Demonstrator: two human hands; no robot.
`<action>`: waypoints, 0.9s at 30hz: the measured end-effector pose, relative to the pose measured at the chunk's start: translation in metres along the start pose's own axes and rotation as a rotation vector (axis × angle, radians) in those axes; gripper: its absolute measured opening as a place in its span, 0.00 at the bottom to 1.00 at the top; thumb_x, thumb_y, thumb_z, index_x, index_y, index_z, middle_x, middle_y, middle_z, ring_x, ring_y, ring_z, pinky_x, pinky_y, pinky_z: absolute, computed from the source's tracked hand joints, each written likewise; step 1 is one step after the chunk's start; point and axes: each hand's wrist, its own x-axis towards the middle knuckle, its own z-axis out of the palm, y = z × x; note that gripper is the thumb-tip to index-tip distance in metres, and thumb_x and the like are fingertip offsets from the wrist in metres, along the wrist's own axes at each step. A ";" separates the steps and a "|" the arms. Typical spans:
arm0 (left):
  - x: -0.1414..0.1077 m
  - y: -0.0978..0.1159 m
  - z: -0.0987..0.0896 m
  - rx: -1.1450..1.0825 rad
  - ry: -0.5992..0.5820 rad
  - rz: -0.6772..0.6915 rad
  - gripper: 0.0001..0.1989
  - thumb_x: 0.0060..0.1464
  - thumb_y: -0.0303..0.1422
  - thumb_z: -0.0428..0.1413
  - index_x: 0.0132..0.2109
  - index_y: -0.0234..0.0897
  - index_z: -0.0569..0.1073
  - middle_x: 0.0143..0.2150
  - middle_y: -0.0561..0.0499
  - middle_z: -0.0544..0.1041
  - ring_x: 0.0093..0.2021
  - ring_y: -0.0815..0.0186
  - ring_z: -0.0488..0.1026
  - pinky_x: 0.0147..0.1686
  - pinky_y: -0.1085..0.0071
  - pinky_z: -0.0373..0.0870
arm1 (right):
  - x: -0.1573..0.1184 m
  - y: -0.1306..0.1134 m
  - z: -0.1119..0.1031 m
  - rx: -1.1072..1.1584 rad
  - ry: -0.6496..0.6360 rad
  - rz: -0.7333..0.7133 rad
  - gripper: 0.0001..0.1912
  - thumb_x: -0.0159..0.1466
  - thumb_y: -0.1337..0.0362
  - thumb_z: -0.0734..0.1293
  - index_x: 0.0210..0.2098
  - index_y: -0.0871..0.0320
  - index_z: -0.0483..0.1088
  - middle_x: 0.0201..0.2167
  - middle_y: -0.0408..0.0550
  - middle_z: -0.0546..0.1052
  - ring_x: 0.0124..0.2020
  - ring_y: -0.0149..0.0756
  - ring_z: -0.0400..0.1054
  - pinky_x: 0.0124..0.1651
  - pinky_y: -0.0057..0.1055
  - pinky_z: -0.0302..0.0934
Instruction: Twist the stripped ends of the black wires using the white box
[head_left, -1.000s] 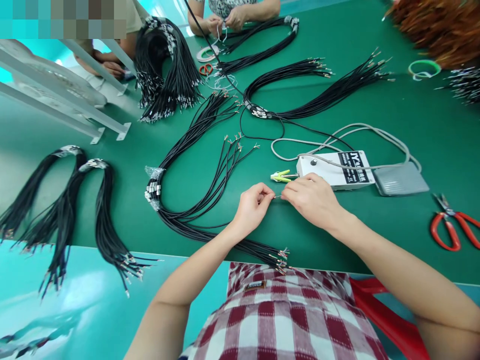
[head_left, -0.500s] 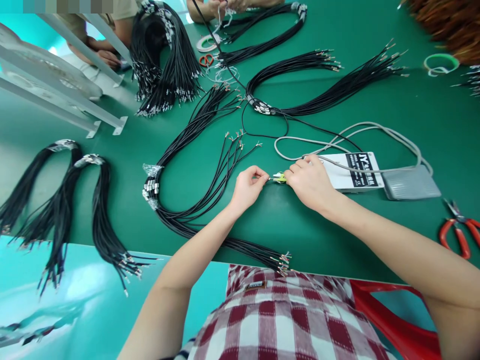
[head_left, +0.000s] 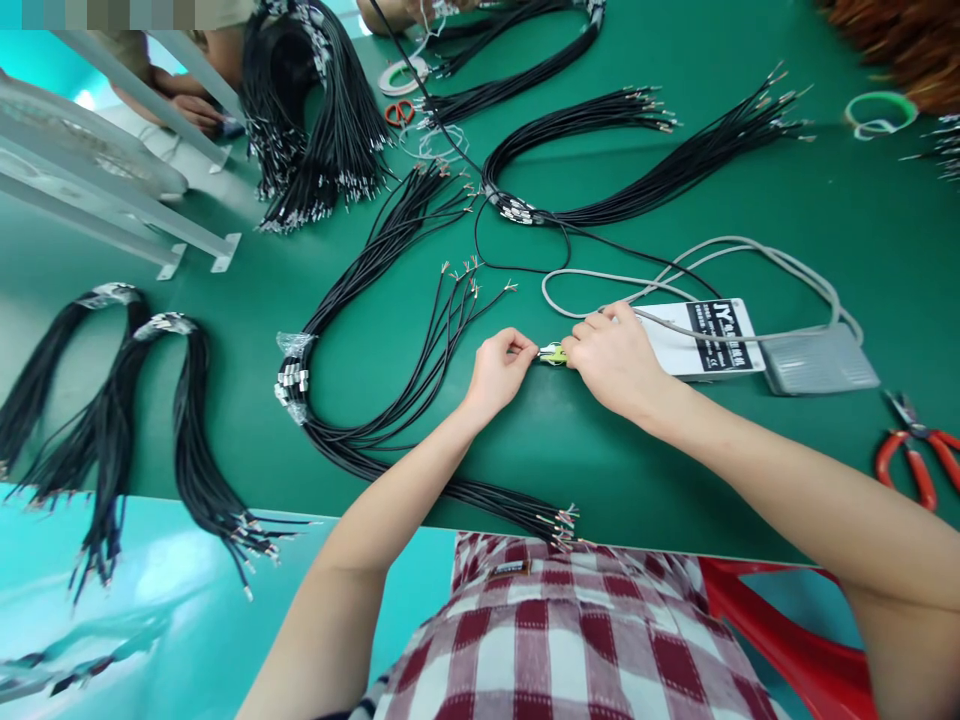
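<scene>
My left hand (head_left: 499, 372) is closed in a pinch on a thin cable end, mostly hidden by the fingertips. Facing it, my right hand (head_left: 616, 358) is closed around a small yellow-green clip-like piece (head_left: 553, 353), whose tip meets the left fingertips. Whether this piece joins the white box (head_left: 671, 350) behind my right hand I cannot tell. Left of my hands curves a bundle of black cables (head_left: 352, 275), bound in the middle, with stripped coloured wire ends. Several loose cables (head_left: 431, 385) from it fan out beside my left hand.
A grey pedal (head_left: 821, 360) and looped grey cord (head_left: 750, 242) adjoin the box. Red-handled pliers (head_left: 915, 440) lie at right. More black bundles (head_left: 637, 195) lie behind and hang at the left edge (head_left: 191, 400). Small orange scissors (head_left: 400, 113) and tape rolls are farther back, near other people's hands.
My two hands hold nearly the same pose, with the left fingertips now right against the yellow-green piece. The whole view has shifted slightly.
</scene>
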 end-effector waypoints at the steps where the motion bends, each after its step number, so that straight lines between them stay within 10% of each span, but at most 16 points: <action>1: 0.000 0.000 0.001 0.003 -0.002 0.001 0.05 0.52 0.29 0.59 0.28 0.36 0.72 0.23 0.55 0.71 0.24 0.71 0.68 0.27 0.75 0.64 | 0.000 0.000 0.000 -0.009 0.009 -0.006 0.18 0.69 0.71 0.60 0.24 0.53 0.69 0.22 0.47 0.70 0.33 0.40 0.62 0.43 0.42 0.53; 7: -0.001 0.000 0.001 -0.002 0.005 -0.002 0.05 0.52 0.29 0.59 0.28 0.36 0.72 0.23 0.55 0.71 0.23 0.71 0.68 0.27 0.75 0.65 | -0.005 -0.006 -0.024 -0.108 -0.066 -0.032 0.06 0.66 0.67 0.66 0.35 0.57 0.75 0.36 0.54 0.80 0.44 0.48 0.69 0.50 0.47 0.54; 11: -0.001 0.000 0.000 0.007 0.005 -0.003 0.05 0.51 0.29 0.60 0.28 0.36 0.73 0.22 0.55 0.71 0.23 0.71 0.67 0.26 0.75 0.64 | -0.045 -0.002 -0.044 0.051 0.151 0.075 0.12 0.69 0.65 0.63 0.50 0.56 0.73 0.54 0.53 0.78 0.56 0.49 0.69 0.56 0.48 0.52; 17: -0.001 -0.001 0.000 0.019 0.006 0.003 0.05 0.51 0.30 0.59 0.29 0.36 0.73 0.22 0.55 0.71 0.23 0.71 0.67 0.26 0.75 0.63 | -0.114 -0.003 -0.032 0.146 0.432 0.298 0.13 0.69 0.71 0.61 0.50 0.53 0.67 0.53 0.51 0.79 0.58 0.45 0.70 0.57 0.44 0.57; 27: -0.001 0.000 -0.012 0.115 0.023 -0.012 0.04 0.52 0.30 0.57 0.30 0.35 0.72 0.24 0.55 0.72 0.24 0.71 0.68 0.27 0.76 0.64 | -0.111 -0.005 0.003 0.015 0.581 0.284 0.13 0.66 0.73 0.66 0.49 0.56 0.68 0.45 0.48 0.83 0.50 0.42 0.76 0.55 0.42 0.58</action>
